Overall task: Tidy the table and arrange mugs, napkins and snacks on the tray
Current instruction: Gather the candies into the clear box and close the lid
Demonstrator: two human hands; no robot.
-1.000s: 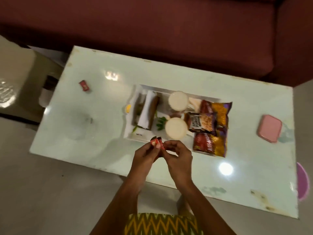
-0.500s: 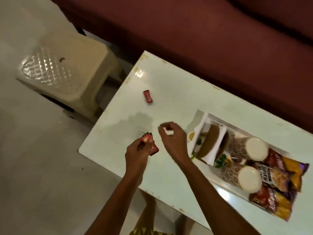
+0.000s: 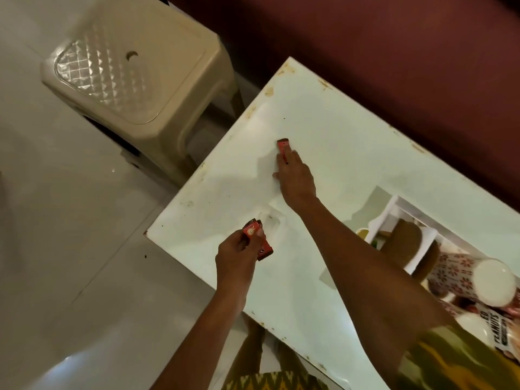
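The left hand (image 3: 239,251) is sitting nearest, low over the counter's (image 3: 351,153) near corner, with its fingers (image 3: 257,233) clamped on a couple of small red wrappers (image 3: 254,235). They are sticking out above and below the grip, one end poking toward the counter. Pinched loosely like this, one is likely to slide out if the hand tilts or shifts, and so close to the edge it could be dropping to the floor (image 3: 70,249) rather than the counter.

Farther out, the right hand (image 3: 297,178) is reaching across the counter, its fingers (image 3: 289,157) lying on the near end of a third red wrapper (image 3: 282,144). Whether they are pinching it or only pressing it flat, I cannot tell; they are looking close together. The wrapper is lying flat and thin on a glossy top, so the fingers may be pushing it along instead of lifting it, possibly toward the far-left edge by the stool (image 3: 135,80).

This wrapper is looking small, oblong, red with a dark end, slightly crumpled, and well apart from everything else on the counter.

To the right, partly cut off by the frame, the tray (image 3: 394,209) is holding patterned mugs (image 3: 478,277), what seem to be folded napkins (image 3: 405,240) and a peanut packet (image 3: 501,327).
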